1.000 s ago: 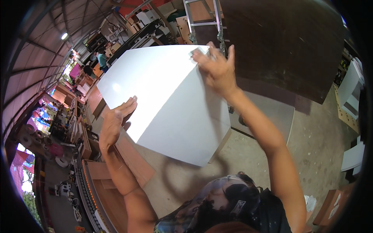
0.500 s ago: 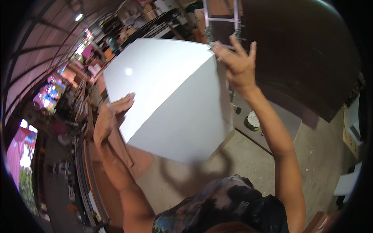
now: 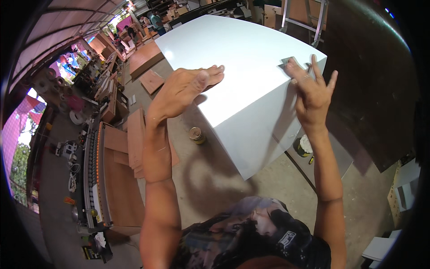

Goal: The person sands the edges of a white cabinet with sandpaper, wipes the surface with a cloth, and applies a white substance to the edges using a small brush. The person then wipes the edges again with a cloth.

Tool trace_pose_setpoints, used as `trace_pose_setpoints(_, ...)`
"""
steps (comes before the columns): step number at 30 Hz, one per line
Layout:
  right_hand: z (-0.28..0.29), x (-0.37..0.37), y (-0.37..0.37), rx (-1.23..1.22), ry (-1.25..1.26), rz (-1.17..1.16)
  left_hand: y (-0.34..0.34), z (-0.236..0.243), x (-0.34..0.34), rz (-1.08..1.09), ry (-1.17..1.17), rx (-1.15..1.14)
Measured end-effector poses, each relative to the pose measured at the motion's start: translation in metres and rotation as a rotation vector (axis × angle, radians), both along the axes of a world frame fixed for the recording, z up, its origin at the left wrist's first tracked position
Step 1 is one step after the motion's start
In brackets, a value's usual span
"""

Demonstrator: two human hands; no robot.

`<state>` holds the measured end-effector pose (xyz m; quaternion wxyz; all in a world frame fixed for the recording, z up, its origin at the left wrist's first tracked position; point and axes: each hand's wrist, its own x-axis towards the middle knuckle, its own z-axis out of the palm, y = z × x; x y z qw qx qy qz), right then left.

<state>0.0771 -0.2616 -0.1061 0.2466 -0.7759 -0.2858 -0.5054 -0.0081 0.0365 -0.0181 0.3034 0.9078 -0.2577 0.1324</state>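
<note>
The large white box-like piece (image 3: 242, 49) has a bright top and a shaded front face. My left hand (image 3: 188, 87) lies over its left edge, fingers stretched out on the top. Near the right corner of the top, my right hand (image 3: 313, 89) has its first fingers on a small flat grey piece (image 3: 285, 63), pressed to the surface, while the outer fingers are spread and raised; what exactly the piece is I cannot tell.
Open cans (image 3: 304, 145) (image 3: 197, 135) stand below the piece. Around are a dark upright board (image 3: 367, 89), an aluminium ladder (image 3: 299, 24), stacked wooden panels (image 3: 136, 139) and a long roller machine (image 3: 99, 170) at left. Several people (image 3: 156, 22) are in the background.
The view has shifted, putting the white piece higher and further right, with more of the top showing. My left hand's fingers stay on the top; my right hand stays near the corner with the grey piece.
</note>
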Motion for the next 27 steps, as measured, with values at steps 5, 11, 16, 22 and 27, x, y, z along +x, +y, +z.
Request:
trace_pose_setpoints(5,-0.008,-0.091,0.069,-0.065,0.044,0.228,0.004,-0.007,0.007,-0.033,-0.025,-0.038)
trace_pose_setpoints(11,-0.009,-0.09,0.06,-0.026,0.106,-0.024,0.013,-0.002,0.009,-0.032,-0.057,0.122)
trace_pose_setpoints(16,-0.012,-0.122,0.083,-0.1,0.045,0.1,0.012,0.003,0.005,0.0,0.067,0.128)
trace_pose_setpoints(22,-0.008,-0.124,0.093,-0.064,0.028,0.082,0.014,-0.004,0.01,-0.092,-0.104,0.075)
trace_pose_setpoints(27,-0.023,-0.064,0.058,-0.092,-0.131,0.06,0.02,-0.006,0.01,-0.142,-0.15,0.013)
